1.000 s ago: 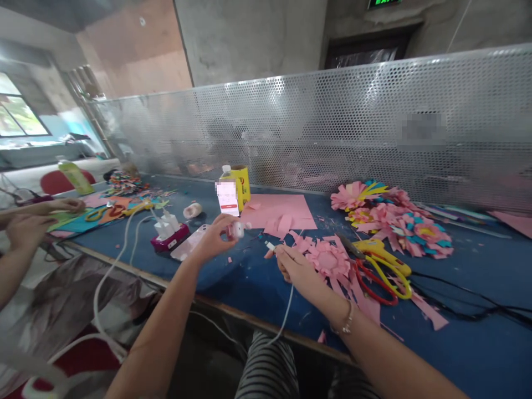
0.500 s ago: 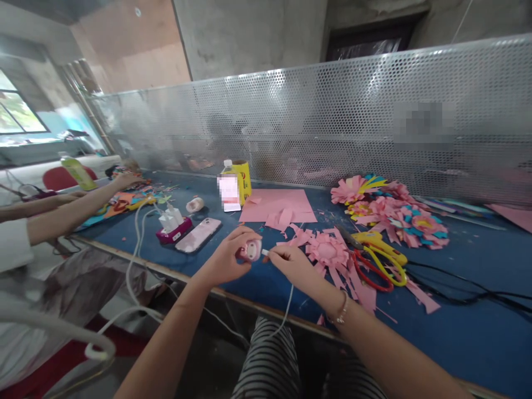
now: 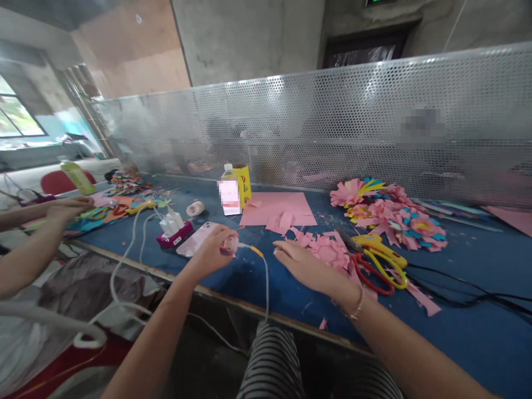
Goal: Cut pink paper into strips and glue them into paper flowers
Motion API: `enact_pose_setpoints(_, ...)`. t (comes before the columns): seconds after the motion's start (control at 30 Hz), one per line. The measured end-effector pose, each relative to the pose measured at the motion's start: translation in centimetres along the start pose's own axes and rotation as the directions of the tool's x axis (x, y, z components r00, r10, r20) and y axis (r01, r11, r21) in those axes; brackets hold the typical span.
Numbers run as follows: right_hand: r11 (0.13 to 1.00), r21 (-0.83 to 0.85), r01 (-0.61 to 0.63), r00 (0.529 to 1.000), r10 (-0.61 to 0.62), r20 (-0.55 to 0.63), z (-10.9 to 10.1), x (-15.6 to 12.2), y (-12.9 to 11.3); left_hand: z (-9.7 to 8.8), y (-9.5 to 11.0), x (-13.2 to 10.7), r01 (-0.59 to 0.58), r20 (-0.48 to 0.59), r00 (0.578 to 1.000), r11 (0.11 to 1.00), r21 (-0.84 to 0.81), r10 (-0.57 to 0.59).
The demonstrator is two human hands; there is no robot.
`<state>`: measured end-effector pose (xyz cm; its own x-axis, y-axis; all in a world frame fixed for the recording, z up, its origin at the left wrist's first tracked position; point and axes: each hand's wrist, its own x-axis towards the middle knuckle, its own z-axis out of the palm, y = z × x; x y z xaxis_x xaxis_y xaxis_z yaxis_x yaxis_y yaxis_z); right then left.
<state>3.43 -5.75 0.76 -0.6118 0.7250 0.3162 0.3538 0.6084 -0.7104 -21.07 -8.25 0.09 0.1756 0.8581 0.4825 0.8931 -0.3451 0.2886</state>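
My left hand [image 3: 211,250] is closed round a small pink device [image 3: 230,244] just above the blue table [image 3: 257,277]. A white cable [image 3: 265,277] is plugged into the device and hangs down over the table's front edge. My right hand [image 3: 301,264] hovers flat with its fingers stretched out, a little to the right of the cable, holding nothing. A pink paper flower [image 3: 328,250] lies just beyond that hand. A pink phone [image 3: 195,239] lies on the table right behind my left hand.
Yellow scissors [image 3: 384,252] and red scissors [image 3: 369,276] lie right of the flower. Several paper flowers [image 3: 390,213], pink paper sheets [image 3: 278,209], a yellow tin [image 3: 243,183], a charger block [image 3: 172,230] and black cables [image 3: 465,293] are about. Another person's hands [image 3: 62,208] work at left. A perforated metal screen [image 3: 332,122] backs the table.
The cable plug my right hand held is now in the pink device. My right hand has let go and opened flat. My left hand has moved the device slightly left.
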Motion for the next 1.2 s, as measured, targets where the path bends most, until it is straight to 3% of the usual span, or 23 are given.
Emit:
enact_pose_setpoints(0.1, 0.991, -0.111, -0.071, 0.997, 0.066, -0.048, -3.3, -0.3, 1.8, -0.9, -4.5, 0.0, 0.201, -0.112, 0.977, 0.963, 0.179, -0.183)
enact_pose_setpoints(0.23, 0.956, -0.228, -0.186, 0.968, 0.138, -0.208, -8.3, -1.3, 4.7, -1.2, -9.4, -0.2, 0.4, -0.118, 0.915, 0.822, 0.405, -0.386)
enact_pose_setpoints(0.33, 0.94, -0.192, -0.28, 0.919, 0.205, -0.336, -11.1, -2.5, 6.7, -0.9, -11.1, -0.4, 0.408, -0.09, 0.906, 0.798, 0.444, -0.413)
enact_pose_setpoints(0.4, 0.944, -0.126, -0.305, 0.869, 0.222, -0.443, -12.3, -3.3, 7.8, -0.7, -10.8, -0.4, 0.412, -0.117, 0.908, 0.806, 0.426, -0.402)
enact_pose_setpoints(0.5, 0.958, -0.063, -0.281, 0.778, 0.189, -0.599, -12.8, -3.9, 8.9, -0.5, -7.7, -0.3, 0.46, -0.233, 0.887, 0.81, 0.364, -0.399)
enact_pose_setpoints(0.6, 0.968, -0.032, -0.25, 0.778, 0.181, -0.601, -12.3, -3.7, 9.8, -0.4, -1.7, 0.3, 0.241, -0.164, 0.963, 0.953, 0.183, -0.212)
enact_pose_setpoints(0.67, 0.977, -0.056, -0.207, 0.802, 0.137, -0.582, -11.8, -3.5, 10.5, 0.0, 3.0, 1.5, 0.084, -0.136, 0.988, 0.993, 0.083, -0.073)
enact_pose_setpoints(0.77, 0.971, -0.169, -0.17, 0.844, 0.055, -0.534, -11.1, -3.5, 11.6, 1.6, 9.3, 4.8, -0.141, 0.081, 0.986, 0.989, -0.041, 0.144)
enact_pose_setpoints(0.83, 0.953, -0.257, -0.16, 0.885, 0.023, -0.464, -10.8, -3.8, 12.3, 3.6, 12.0, 7.8, -0.174, 0.259, 0.949, 0.984, -0.047, 0.18)
enact_pose_setpoints(0.93, 0.901, -0.379, -0.209, 0.905, 0.032, -0.425, -10.4, -4.3, 12.9, 7.5, 13.5, 11.5, -0.104, 0.485, 0.871, 0.994, 0.027, 0.078)
enact_pose_setpoints(1.07, 0.846, -0.47, -0.253, 0.931, 0.081, -0.355, -10.2, -4.5, 12.8, 11.6, 12.8, 13.1, -0.08, 0.494, 0.867, 0.997, -0.008, 0.073)
enact_pose_setpoints(1.2, 0.822, -0.489, -0.293, 0.928, 0.122, -0.352, -10.1, -4.2, 12.5, 12.5, 11.9, 12.5, 0.01, 0.518, 0.85, 0.979, -0.202, 0.098)
